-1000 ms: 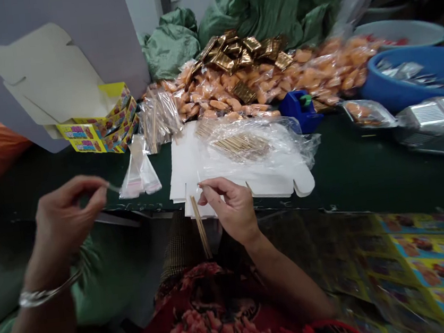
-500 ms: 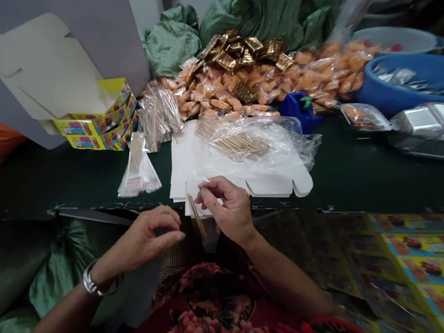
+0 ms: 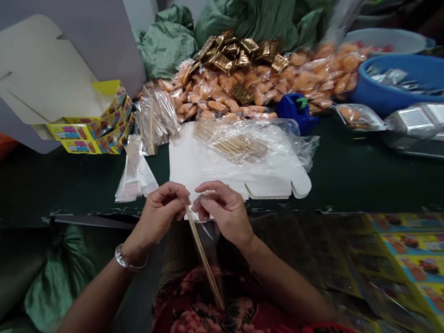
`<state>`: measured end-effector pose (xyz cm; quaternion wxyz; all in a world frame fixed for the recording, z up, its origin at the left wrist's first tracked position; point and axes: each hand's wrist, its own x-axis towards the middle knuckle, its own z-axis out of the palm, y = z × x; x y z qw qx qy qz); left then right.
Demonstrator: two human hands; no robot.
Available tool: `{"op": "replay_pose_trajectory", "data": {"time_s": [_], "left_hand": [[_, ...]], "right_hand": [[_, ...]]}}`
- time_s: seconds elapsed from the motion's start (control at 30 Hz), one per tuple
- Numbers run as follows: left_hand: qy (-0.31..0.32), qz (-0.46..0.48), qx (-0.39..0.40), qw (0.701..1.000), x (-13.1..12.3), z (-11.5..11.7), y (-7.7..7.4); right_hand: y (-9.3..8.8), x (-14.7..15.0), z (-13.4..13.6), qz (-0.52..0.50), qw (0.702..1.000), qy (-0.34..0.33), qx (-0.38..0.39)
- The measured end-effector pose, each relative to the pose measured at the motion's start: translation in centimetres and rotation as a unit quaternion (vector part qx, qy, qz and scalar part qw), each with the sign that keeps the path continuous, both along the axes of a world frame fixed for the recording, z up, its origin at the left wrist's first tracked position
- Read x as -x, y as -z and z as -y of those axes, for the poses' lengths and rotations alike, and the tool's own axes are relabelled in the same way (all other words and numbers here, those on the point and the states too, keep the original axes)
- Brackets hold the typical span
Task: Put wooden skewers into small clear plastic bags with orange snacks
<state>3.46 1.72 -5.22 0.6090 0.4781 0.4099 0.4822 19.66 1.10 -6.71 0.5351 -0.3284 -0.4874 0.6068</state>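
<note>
My left hand (image 3: 166, 209) is closed at the upper end of a few thin wooden sticks (image 3: 203, 257), thumb and forefinger pinched together. From there the sticks slant down toward my lap. Around or beside them hangs a clear plastic sleeve (image 3: 210, 230), hard to make out. Just right of the sticks, my right hand (image 3: 227, 211) has curled fingers at the sleeve's upper part; its forefinger is lifted. Beyond both hands lie white card sheets (image 3: 183, 163), with a bundle of wooden sticks (image 3: 239, 146) in clear film on top.
Flat clear sleeves (image 3: 135, 173) and bagged sticks (image 3: 155, 120) lie left, near yellow printed boxes (image 3: 78, 137). Orange wrapped pieces (image 3: 213, 90) and gold packets (image 3: 233, 53) are heaped behind. A blue tape dispenser (image 3: 295, 114) and blue basin (image 3: 408, 78) stand right.
My left hand has moved right and up to the sticks and closed on their top. The sticks now reach farther down toward my lap. My right hand has barely shifted.
</note>
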Motion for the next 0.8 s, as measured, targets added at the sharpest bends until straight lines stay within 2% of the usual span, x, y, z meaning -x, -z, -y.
{"op": "replay_pose_trajectory", "data": {"time_s": [0.1, 0.17, 0.3, 0.4, 0.5, 0.57, 0.6, 0.63, 0.67, 0.7, 0.73, 0.77, 0.8], "left_hand": [[0.041, 0.016, -0.026, 0.999, 0.3, -0.1, 0.0], [0.064, -0.035, -0.064, 0.995, 0.4, -0.2, -0.4], [0.013, -0.201, -0.138, 0.97, 0.2, -0.3, -0.9], [0.003, -0.267, -0.15, 0.952, 0.1, -0.4, -1.1], [0.001, -0.316, -0.161, 0.935, 1.3, -1.6, -2.7], [-0.046, -0.346, -0.168, 0.922, 3.0, -3.9, -4.9], [-0.079, -0.367, -0.167, 0.912, 4.0, -5.7, -6.1], [-0.103, -0.401, -0.163, 0.896, 5.0, -7.9, -7.2], [-0.129, -0.459, -0.15, 0.866, 5.9, -10.5, -8.3], [-0.146, -0.498, -0.163, 0.839, 6.7, -13.4, -9.2], [-0.157, -0.543, -0.183, 0.805, 7.3, -16.5, -9.9], [-0.175, -0.58, -0.171, 0.777, 7.9, -19.6, -10.4], [-0.182, -0.594, -0.158, 0.768, 8.2, -22.5, -10.7]], "right_hand": [[0.7, -0.5, -0.4, -0.063, 0.998, -0.025, 0.003], [0.7, -0.7, -0.7, -0.071, 0.997, -0.035, 0.001], [0.3, -0.2, -0.8, 0.011, 1.0, 0.002, 0.012], [0.3, 0.1, -0.7, 0.043, 0.999, 0.008, 0.015], [0.8, -1.8, -1.9, 0.086, 0.996, 0.007, -0.011], [1.3, -4.5, -4.2, 0.187, 0.978, 0.071, -0.051], [1.5, -6.0, -5.9, 0.264, 0.955, 0.113, -0.073], [1.7, -7.5, -7.8, 0.364, 0.915, 0.144, -0.097], [2.0, -8.8, -9.9, 0.471, 0.86, 0.16, -0.113], [2.2, -9.7, -12.0, 0.559, 0.807, 0.151, -0.113], [2.5, -10.3, -14.1, 0.613, 0.771, 0.134, -0.108], [2.8, -10.6, -15.8, 0.638, 0.753, 0.122, -0.107], [3.1, -10.6, -17.3, 0.644, 0.749, 0.111, -0.109]]}}
